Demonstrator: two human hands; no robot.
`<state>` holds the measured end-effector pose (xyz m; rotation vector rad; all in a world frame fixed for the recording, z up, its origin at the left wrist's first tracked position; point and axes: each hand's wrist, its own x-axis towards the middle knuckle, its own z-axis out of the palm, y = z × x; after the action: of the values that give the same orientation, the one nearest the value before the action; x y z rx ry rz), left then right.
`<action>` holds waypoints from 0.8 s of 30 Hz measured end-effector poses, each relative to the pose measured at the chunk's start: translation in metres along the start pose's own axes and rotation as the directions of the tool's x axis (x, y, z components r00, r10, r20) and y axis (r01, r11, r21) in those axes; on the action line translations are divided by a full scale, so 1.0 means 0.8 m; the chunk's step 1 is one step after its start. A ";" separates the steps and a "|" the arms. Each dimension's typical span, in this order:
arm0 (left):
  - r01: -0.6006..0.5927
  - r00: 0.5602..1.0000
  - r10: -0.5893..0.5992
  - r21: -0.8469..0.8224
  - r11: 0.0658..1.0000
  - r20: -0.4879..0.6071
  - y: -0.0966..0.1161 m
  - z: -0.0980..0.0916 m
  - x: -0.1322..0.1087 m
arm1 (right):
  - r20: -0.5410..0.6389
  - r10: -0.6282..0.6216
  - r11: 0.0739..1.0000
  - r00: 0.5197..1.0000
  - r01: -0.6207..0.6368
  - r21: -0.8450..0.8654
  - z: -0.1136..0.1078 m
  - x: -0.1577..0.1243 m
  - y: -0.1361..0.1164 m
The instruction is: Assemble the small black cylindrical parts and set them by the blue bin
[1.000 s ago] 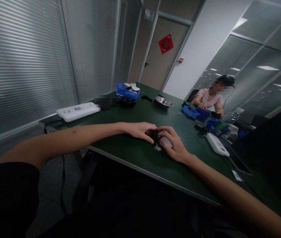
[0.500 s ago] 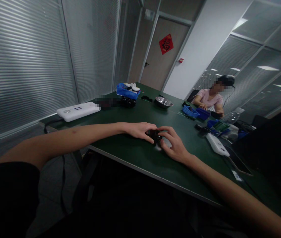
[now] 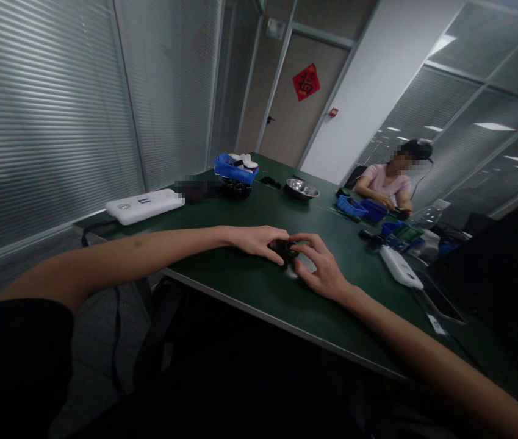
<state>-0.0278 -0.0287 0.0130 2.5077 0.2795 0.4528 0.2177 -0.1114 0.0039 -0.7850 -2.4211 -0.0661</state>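
Observation:
Near the front of the green table lies a small glossy black object (image 3: 281,247), partly covered by fingers, so its kind is unclear. My left hand (image 3: 256,239) grips it from the left, with the thumb in front and the fingers behind. From the right, my right hand (image 3: 318,265) curls its fingertips onto the same object, thumb and forefinger bent around its right end. A pale shiny patch (image 3: 307,263) shows beneath the right palm; whether it is a reflection or clear plastic I cannot tell.
Farther back are a blue basket (image 3: 235,171) of parts, a black plastic bag (image 3: 235,189) and a steel bowl (image 3: 302,189). White devices lie left (image 3: 146,206) and right (image 3: 401,267). Across the table, a co-worker (image 3: 389,186) handles something beside blue bins (image 3: 373,210).
My hands stay almost in place around the black object, with only a slight shift of the right thumb. The co-worker's hands have come closer together.

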 end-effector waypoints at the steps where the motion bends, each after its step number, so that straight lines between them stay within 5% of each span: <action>1: -0.002 1.000 0.002 0.002 1.000 0.002 0.000 0.000 0.000 | 0.001 0.000 1.000 1.000 0.000 0.001 0.000 0.000 0.000; 24: -0.008 1.000 0.008 0.005 1.000 0.019 0.005 -0.001 0.000 | 0.011 0.021 1.000 1.000 -0.021 -0.010 -0.001 0.000 0.004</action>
<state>-0.0275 -0.0312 0.0159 2.5180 0.2636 0.4313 0.2198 -0.1091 0.0039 -0.8169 -2.4248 -0.0661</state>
